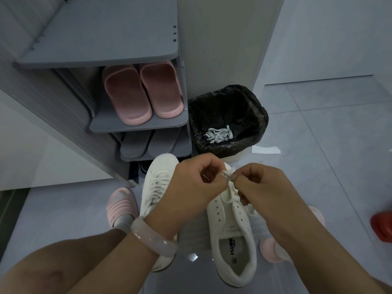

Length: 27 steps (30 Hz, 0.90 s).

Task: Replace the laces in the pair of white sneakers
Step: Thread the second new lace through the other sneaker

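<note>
A lace [227,177] is pinched by both the left hand [192,183] and right hand [263,187] over the right sneaker [231,234]. Threading seems underway. An eyelet must likely be found next.

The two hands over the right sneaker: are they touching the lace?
Touching. The head view shows the left hand and right hand each pinching the white lace between curled fingertips, above the right sneaker.

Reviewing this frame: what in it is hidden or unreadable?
- Head view: lace ends, whether knotted or loose, hidden by left hand and right hand.
- Right sneaker toe and lower eyelets, covered by both hands.
- Insole print: too small and partly shadowed.
- Red object: cut off by the right edge.
</note>
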Available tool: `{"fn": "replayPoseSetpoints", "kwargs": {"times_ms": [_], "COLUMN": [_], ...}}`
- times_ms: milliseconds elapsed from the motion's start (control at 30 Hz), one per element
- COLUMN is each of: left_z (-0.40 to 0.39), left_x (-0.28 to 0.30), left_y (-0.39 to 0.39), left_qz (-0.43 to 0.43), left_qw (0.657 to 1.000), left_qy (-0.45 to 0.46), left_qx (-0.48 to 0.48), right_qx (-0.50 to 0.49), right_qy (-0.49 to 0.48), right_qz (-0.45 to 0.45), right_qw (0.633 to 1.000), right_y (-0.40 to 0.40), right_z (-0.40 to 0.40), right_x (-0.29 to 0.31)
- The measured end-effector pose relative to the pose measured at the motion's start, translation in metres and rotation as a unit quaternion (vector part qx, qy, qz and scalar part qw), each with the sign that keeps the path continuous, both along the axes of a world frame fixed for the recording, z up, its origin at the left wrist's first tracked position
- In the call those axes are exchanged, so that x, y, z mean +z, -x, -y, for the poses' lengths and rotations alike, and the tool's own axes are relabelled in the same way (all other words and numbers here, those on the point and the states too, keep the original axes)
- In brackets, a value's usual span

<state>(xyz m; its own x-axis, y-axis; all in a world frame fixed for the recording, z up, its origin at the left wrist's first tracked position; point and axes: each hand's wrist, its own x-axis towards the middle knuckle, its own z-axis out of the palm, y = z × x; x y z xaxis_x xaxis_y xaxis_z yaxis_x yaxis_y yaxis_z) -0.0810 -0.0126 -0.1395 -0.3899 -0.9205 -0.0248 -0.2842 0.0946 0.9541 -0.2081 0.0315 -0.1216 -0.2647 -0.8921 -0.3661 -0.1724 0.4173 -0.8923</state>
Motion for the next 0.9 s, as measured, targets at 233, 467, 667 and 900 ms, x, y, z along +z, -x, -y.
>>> {"fn": "replayPoseSetpoints", "kwargs": {"times_ms": [233, 467, 667, 900], "left_z": [-0.003, -0.004, -0.002, 0.014], "left_x": [-0.008, -0.002, 0.005, 0.026], "left_y": [-0.005, -0.006, 0.004, -0.021], "left_qz": [0.233, 0.128, -0.085, -0.335], "left_qw": [0.929, 0.981, 0.971, 0.857], "left_qy": [0.265, 0.148, -0.188, -0.387], "left_qx": [-0.111, -0.014, 0.119, 0.056], "right_qx": [0.044, 0.049, 0.029, -0.029], "right_qy": [0.013, 0.036, -0.006, -0.015], "right_qz": [-0.113, -0.110, -0.025, -0.118], "right_qw": [0.993, 0.992, 0.999, 0.993], "right_y": [0.005, 0.002, -0.004, 0.018], "right_z": [-0.005, -0.003, 0.003, 0.002], "right_x": [-0.012, -0.010, -0.005, -0.010]}}
